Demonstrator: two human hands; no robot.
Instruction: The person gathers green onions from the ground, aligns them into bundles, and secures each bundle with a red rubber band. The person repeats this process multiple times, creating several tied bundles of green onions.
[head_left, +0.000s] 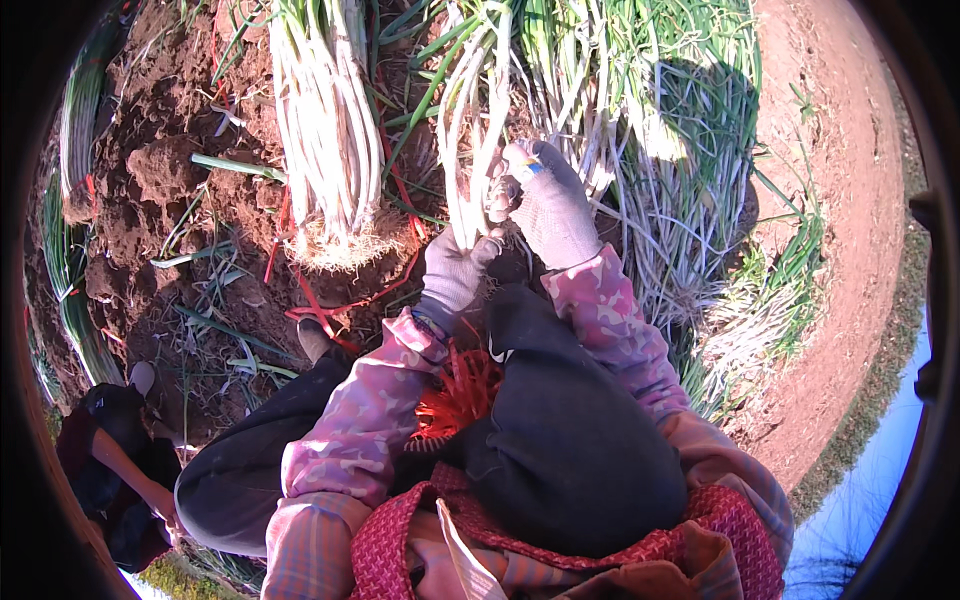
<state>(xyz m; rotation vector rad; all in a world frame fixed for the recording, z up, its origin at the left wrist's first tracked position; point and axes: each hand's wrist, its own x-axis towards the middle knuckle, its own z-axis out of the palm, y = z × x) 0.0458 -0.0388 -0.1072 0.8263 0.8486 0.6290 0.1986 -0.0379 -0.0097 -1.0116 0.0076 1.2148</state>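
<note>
My left hand (454, 274), in a grey knit glove, grips a few green onions (469, 157) near their root ends. Their white stalks point away from me and their green tops bend over at the far end. Gloved too, with bare fingertips showing, my right hand (555, 199) has its fingers curled against the right side of these stalks; whether it pinches one cannot be made out. Left of my hands lies a thick bundle of green onions (326, 135), its roots towards me. A large heap of loose green onions (675, 172) spreads to the right.
Red plastic strips (457, 390) lie bunched between my legs, and another red strip (322, 307) trails on the brown soil (172, 180). Tied onion bundles (79, 135) line the far left. Another person (120, 465) is low at the left edge. Bare ground (847, 225) curves along the right.
</note>
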